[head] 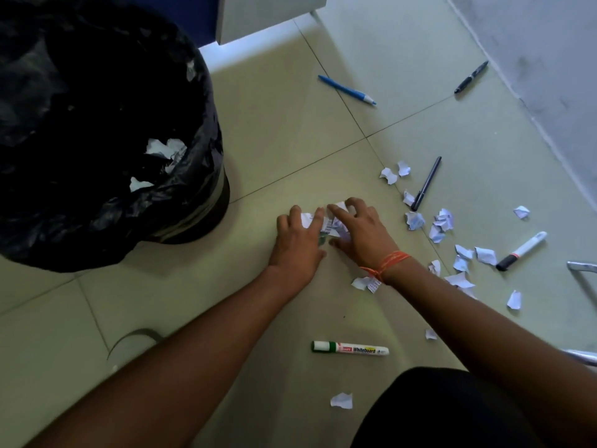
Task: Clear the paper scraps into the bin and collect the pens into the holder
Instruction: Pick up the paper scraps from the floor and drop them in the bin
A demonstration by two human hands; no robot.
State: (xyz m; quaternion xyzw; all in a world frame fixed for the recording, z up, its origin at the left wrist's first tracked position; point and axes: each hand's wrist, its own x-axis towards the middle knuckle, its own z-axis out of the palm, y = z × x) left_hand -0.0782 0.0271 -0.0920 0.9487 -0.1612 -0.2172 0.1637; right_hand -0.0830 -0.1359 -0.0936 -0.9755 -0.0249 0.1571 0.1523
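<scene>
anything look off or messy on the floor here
Yes. Torn paper scraps litter the tiles right of the hands, and pens lie loose at odd angles: a blue pen, two black pens, and two markers. Both hands press flat on a scrap pile beside the bin.

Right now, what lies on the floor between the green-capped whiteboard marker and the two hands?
In the head view, only bare tile separates the green-capped whiteboard marker from the left hand and right hand.

Head camera looks steeply down, close over the floor (284,130).
</scene>
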